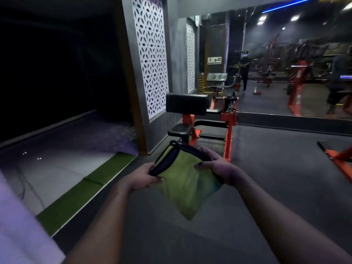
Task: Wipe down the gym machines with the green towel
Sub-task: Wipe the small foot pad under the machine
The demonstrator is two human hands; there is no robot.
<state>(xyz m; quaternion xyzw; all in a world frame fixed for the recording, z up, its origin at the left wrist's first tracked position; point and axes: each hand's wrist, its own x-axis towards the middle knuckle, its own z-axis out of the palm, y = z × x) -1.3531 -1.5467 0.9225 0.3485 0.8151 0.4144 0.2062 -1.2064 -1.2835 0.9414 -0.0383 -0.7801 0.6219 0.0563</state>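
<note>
Head view: dim gym, mirror (285, 63) at 2 o'clock.
Green towel (187, 185): centre, hanging between the hands, one corner toward 6 o'clock.
Left hand (142, 175): at the towel's 9 o'clock, gripping its edge and a black strap (167, 159).
Right hand (219, 166): at 3 o'clock, apart from the left, gripping towel and strap.
Machine (190, 105): red-framed, at 12 o'clock.

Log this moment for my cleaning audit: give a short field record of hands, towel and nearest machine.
left hand: grips one end of the black padded strap
right hand: grips the strap's other end
green towel: hangs beneath the strap, between both hands
nearest machine: red-framed bench with black pads, ahead, untouched
wall mirror: far right
</note>
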